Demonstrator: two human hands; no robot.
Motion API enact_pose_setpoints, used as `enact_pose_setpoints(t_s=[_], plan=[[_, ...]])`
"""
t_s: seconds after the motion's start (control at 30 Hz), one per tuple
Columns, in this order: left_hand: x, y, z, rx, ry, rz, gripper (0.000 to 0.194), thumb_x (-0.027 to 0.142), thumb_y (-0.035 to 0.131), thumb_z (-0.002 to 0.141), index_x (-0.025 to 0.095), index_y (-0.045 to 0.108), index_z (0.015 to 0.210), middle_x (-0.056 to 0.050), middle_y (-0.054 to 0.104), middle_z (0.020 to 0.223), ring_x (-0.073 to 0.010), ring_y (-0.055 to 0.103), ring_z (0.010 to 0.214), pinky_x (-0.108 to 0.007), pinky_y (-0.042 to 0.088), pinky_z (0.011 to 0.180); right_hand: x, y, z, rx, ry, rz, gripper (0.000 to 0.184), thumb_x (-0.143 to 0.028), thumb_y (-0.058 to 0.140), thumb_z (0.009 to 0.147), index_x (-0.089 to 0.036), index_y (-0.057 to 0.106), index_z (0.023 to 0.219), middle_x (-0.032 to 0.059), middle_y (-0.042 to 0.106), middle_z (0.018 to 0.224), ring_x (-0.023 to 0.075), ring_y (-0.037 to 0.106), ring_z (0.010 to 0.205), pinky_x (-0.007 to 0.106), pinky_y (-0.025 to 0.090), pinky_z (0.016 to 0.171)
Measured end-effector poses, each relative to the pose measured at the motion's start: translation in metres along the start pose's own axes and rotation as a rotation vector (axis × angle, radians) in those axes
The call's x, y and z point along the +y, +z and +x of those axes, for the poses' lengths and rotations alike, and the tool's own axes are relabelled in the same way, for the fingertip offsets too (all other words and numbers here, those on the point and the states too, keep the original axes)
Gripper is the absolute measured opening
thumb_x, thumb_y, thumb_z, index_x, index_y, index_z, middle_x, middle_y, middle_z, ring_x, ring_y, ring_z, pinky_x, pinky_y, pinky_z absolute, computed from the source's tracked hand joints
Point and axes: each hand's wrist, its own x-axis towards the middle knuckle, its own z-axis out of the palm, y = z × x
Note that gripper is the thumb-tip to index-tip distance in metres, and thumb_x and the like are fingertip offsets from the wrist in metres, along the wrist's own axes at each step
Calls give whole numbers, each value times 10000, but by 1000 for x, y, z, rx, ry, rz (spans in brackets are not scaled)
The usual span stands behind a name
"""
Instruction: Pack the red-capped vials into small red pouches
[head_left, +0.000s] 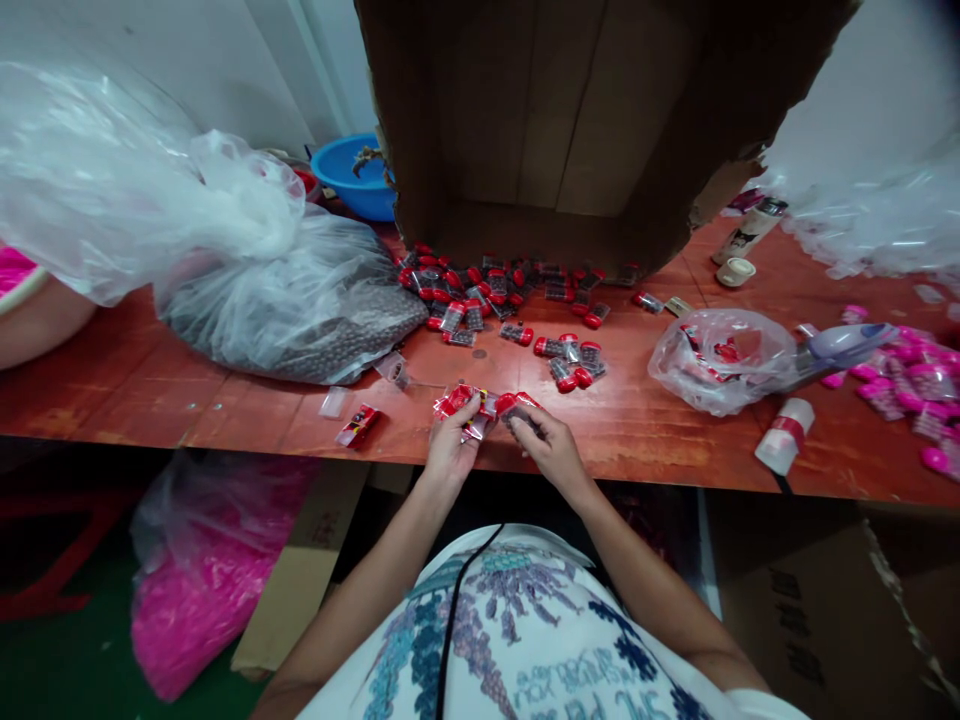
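Near the table's front edge, my left hand [455, 440] is closed on a bunch of red printed clear packets [459, 400]. Close beside it, my right hand [551, 445] grips a small red-capped clear container [516, 404] with dark contents, its lower part hidden by my fingers. The container and the packets meet or nearly meet between my hands. A stack of red printed packets [360, 426] lies to the left. Beyond my hands lie several loose red-capped containers [574, 355], with a larger heap [480, 290] behind them.
A big cardboard box [547, 110] opens toward me at the back. Left stands a clear bag of dark beads [300, 310]; a blue basin [352, 180] is behind it. Right are a plastic bag with red packets [720, 360], a tape roll [785, 436] and pink containers [919, 385].
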Motion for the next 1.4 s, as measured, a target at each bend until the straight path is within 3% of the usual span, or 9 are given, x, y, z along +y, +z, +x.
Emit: enact_pose_setpoints(t_s=[0.2,0.53,0.7,0.83,0.97,1.13,1.23,1.33,1.4], plan=[[1,1,-5,-81,75,72,209,45,759,605,109,651,772,-30,699,730,-137,659,651,-256,543,660,9,2,-2,-108,102,155,419,-400,584,817,-229,548,1197,-11,571,739,106,524,535,202,458,426],[0,8,-22,-229,152,276,523,97,834,506,167,621,978,-17,722,789,-157,680,685,-261,540,660,4,-1,-7,-62,-66,11,334,-367,598,829,-243,604,1139,6,628,838,128,575,649,231,496,558],[-4,9,-21,-227,232,360,319,146,829,539,132,645,799,-2,687,686,-137,653,618,-257,531,664,9,4,-10,80,-102,41,341,-355,608,833,-235,605,1152,39,684,983,187,646,872,319,524,802],[-7,7,-18,-246,259,342,261,152,818,558,134,658,764,-15,695,722,-141,653,650,-271,532,687,10,5,-11,128,-103,53,321,-346,617,828,-241,619,1132,42,694,1008,194,652,908,331,524,832],[-3,7,-18,-283,254,345,260,126,826,531,138,669,738,-6,690,708,-130,643,645,-261,527,696,4,0,-12,91,-69,77,344,-359,639,806,-245,639,1130,37,698,998,189,662,858,287,552,700],[1,6,-21,-313,263,376,283,98,836,495,146,672,720,5,684,691,-124,631,636,-257,523,699,-2,-8,-13,24,33,135,380,-392,640,794,-223,650,1135,27,704,875,130,609,560,217,469,415],[2,9,-23,-326,259,398,288,108,833,501,146,670,735,-1,687,699,-132,633,647,-264,520,700,-1,-9,-14,55,-53,99,352,-364,636,809,-241,648,1138,28,706,949,159,661,711,268,556,597],[1,12,-26,-324,245,427,284,127,832,508,144,661,735,-4,683,698,-143,635,650,-273,516,694,1,-7,-16,111,-183,11,332,-332,626,825,-260,639,1149,39,689,1062,201,653,956,345,532,863],[1,13,-27,-311,232,439,276,133,831,513,142,659,729,-5,682,692,-144,635,646,-275,516,696,3,-4,-17,131,-194,-16,331,-341,618,833,-258,625,1153,46,684,1070,198,651,950,341,531,860]])
